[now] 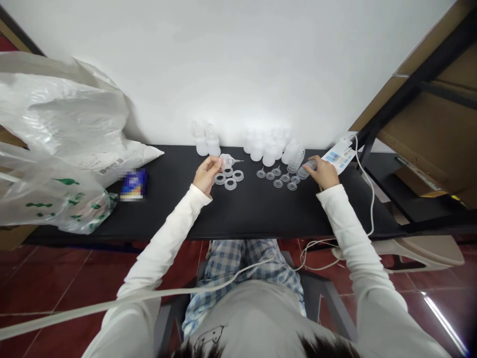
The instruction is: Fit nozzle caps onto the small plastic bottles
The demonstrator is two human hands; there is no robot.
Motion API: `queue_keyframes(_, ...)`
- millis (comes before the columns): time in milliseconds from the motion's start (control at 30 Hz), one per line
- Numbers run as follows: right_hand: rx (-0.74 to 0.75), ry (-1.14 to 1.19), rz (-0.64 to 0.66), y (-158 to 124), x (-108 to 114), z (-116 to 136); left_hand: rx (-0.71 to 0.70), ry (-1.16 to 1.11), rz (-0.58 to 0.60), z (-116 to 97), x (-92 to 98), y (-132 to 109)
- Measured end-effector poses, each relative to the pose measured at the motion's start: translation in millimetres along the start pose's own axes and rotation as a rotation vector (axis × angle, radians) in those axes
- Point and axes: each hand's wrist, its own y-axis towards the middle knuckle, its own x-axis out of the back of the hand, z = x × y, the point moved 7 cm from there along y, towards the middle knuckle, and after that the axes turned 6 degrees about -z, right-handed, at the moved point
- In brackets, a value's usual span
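Observation:
My left hand [207,173] pinches a translucent screw ring with a long thin teat [228,160], whose tip points right. Just below it, several translucent screw rings [230,184] lie on the black table. Over on the right, my right hand [324,172] has its fingers closed round a clear cap [306,169], seemingly part of a group of clear caps [296,160]. Several flat-based clear teats [278,183], some with thin upright tips, lie between my hands. Behind them stand several white plastic bottles [269,155]. Two capped bottles [213,141] stand at the back left.
Large white plastic bags [63,114] fill the left end of the black table [261,214], with a blue packet [133,184] beside them. A white card [340,155] and a white cable [371,199] lie on the right. A dark shelf frame [406,84] rises there.

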Motion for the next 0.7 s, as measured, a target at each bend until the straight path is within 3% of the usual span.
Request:
queue_keyframes(67, -0.05, -0.063, 0.105, -2.5, -11.6, 1.4, 0.017, -0.043, 0.03, 4.9, -5.4, -3.6)
queue_keyframes(100, -0.075, -0.083, 0.091, -5.0, -9.0, 4.3, 0.036, -0.061, 0.046, 7.4, -7.8, -5.5)
queue_keyframes(200, -0.085, -0.049, -0.168, -17.3, 22.5, 31.8, 0.105, -0.085, 0.08, 13.9, -18.5, -11.5)
queue_keyframes(267, 0.051, 0.167, -0.295, -28.7, 39.1, 71.2, 0.133, -0.098, 0.076, 16.3, -30.4, -15.5)
queue_keyframes(367, 0.324, 0.634, -0.117, -41.8, 34.5, 142.9, 0.164, -0.1, 0.078, 17.0, -54.4, -21.9)
queue_keyframes(467, 0.432, 0.832, -0.036, -44.8, 26.6, 187.7, 0.16, -0.048, 0.104, 13.9, -72.1, -26.5)
queue_keyframes(600, 0.452, 0.978, 0.051, -40.9, 13.0, 206.3, 0.101, 0.068, 0.128, 10.2, -71.8, -25.2)
queue_keyframes(700, 0.511, 0.919, 0.065, -44.4, 6.5, 212.0, 0.173, 0.199, 0.132, 18.6, -62.0, -20.2)
